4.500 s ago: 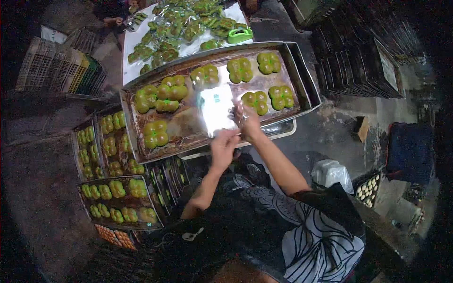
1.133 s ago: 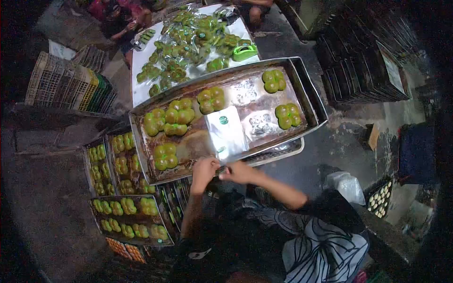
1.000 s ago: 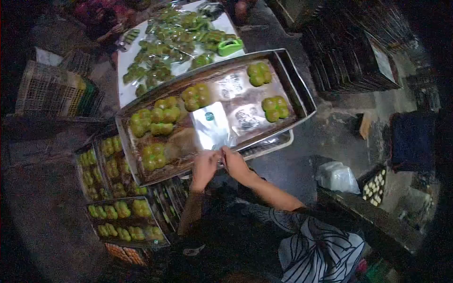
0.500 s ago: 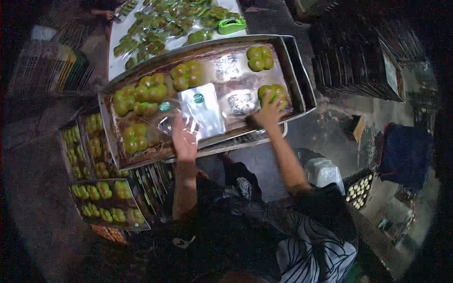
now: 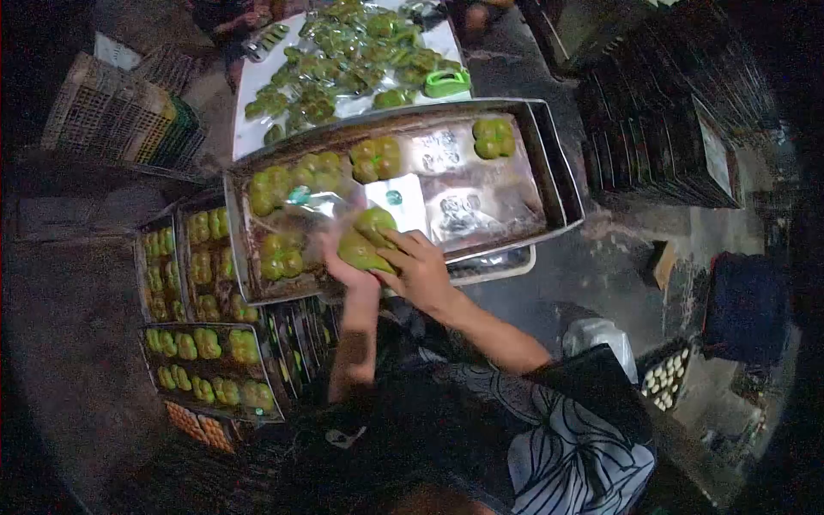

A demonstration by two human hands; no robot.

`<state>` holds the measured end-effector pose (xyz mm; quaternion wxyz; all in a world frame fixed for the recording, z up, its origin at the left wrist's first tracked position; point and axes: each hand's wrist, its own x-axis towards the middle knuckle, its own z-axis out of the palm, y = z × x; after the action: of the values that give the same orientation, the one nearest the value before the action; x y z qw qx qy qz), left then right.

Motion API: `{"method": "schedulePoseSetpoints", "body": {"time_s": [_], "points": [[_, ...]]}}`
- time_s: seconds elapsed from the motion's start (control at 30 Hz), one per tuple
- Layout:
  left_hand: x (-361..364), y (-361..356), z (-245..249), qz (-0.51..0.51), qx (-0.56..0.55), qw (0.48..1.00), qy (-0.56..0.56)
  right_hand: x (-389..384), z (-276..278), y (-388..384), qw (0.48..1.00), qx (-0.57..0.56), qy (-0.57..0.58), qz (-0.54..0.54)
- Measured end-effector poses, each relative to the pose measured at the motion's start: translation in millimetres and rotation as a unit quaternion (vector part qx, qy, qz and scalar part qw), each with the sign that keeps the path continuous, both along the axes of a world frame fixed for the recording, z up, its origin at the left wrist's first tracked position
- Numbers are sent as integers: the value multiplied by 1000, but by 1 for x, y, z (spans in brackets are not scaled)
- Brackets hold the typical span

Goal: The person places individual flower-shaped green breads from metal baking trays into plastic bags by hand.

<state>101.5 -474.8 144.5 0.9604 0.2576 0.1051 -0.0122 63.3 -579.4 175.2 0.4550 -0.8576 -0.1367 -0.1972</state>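
Note:
My right hand [image 5: 423, 273] is wrapped round a green bread bun cluster [image 5: 365, 242], above the front part of a metal baking tray [image 5: 506, 196]. Against the bun's left side is my left hand [image 5: 345, 264], blurred, with a clear plastic bag [image 5: 322, 202] bearing a green label stretched out from it. How the fingers grip the bag is partly hidden. Under the bun lies a stack of flat bags [image 5: 405, 199]. More green bun clusters [image 5: 376, 160] sit on the tray at left, back and far right.
Behind the tray, a white table [image 5: 257, 81] bears a heap of bagged green buns [image 5: 343, 64] and a bright green tape dispenser [image 5: 447, 83]. Trays of buns [image 5: 206, 345] stand at left, dark stacked trays [image 5: 661, 137] at right. Another person's hand [image 5: 253, 19] shows at the far left.
My right hand has lifted the bun cluster from the tray's front right and carried it left to my left hand and the bag. The view has shifted slightly.

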Motion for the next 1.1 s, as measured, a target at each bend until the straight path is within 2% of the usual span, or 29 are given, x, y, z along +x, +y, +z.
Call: {"method": "schedulePoseSetpoints", "body": {"time_s": [0.03,0.1,0.13,0.17,0.23,0.27,0.3,0.33,0.37,0.4,0.43,0.47,0.53,0.57,0.63,0.67,0.7,0.73,0.77,0.8,0.83,0.87,0.9,0.93,0.97,1.0,1.03,1.07,1.1], "points": [[-3,-9,-4,4,0,1000,-7,12,-5,4,1000,0,-7,4],[-17,-26,-14,65,104,974,188,35,-4,18,998,-46,40,-18],[-16,-7,-27,8,146,974,175,36,2,29,994,-31,98,-26],[-15,2,-5,-21,9,986,165,31,-9,34,997,54,46,-9],[-10,28,-21,-69,4,989,132,9,-2,37,988,136,19,-69],[-15,22,-26,-86,62,980,169,2,-24,38,985,52,114,-118],[-27,17,-32,-105,121,964,211,14,-34,30,971,14,223,-85],[-32,25,-49,-184,201,939,208,33,-61,20,964,1,256,-74],[-30,27,-52,-180,281,933,131,59,-63,6,960,32,274,-40],[-24,31,-61,-143,570,808,-50,90,-62,-3,962,-88,229,-122],[-22,37,-73,-89,780,577,-225,119,-35,-3,960,48,247,-125],[-28,47,-93,-100,778,577,-229,148,-43,6,974,13,125,-188],[-27,64,-127,-464,792,308,-251,183,-76,23,981,-26,11,-193],[-17,69,-119,-464,791,305,-256,180,-81,35,977,-50,-42,-204],[-10,78,-104,-476,787,304,-248,106,-57,38,972,-41,232,4],[-11,93,-103,-392,793,367,-288,66,-70,40,930,67,358,56],[-2,96,-91,-390,791,372,-290,32,-53,39,868,-29,480,123],[5,97,-72,-406,716,538,-180,-9,-83,42,885,74,440,129],[4,96,-63,-411,608,677,-59,-26,-59,44,859,23,504,84],[2,87,-64,-422,639,640,-62,-38,-80,48,894,9,448,-18],[-2,75,-63,-427,635,641,-62,-45,-100,49,916,-7,384,-120],[-3,60,-59,-370,610,696,-86,-41,-96,42,915,-8,386,-122],[-1,45,-53,-307,582,744,-113,-29,-88,31,883,101,446,-103],[3,32,-46,-216,594,764,-130,-13,-79,18,839,210,496,-82],[4,19,-37,-216,594,763,-138,7,-66,0,775,314,546,-50],[4,8,-28,-239,579,765,-146,22,-95,-19,653,577,490,-13],[0,-3,-26,-266,564,768,-148,40,-82,-44,640,564,521,-14],[-3,-11,-41,-247,561,768,-185,54,-72,-44,666,621,411,-48],[-1,-20,-56,-232,467,848,-89,71,-68,-38,682,666,293,-78]]}}
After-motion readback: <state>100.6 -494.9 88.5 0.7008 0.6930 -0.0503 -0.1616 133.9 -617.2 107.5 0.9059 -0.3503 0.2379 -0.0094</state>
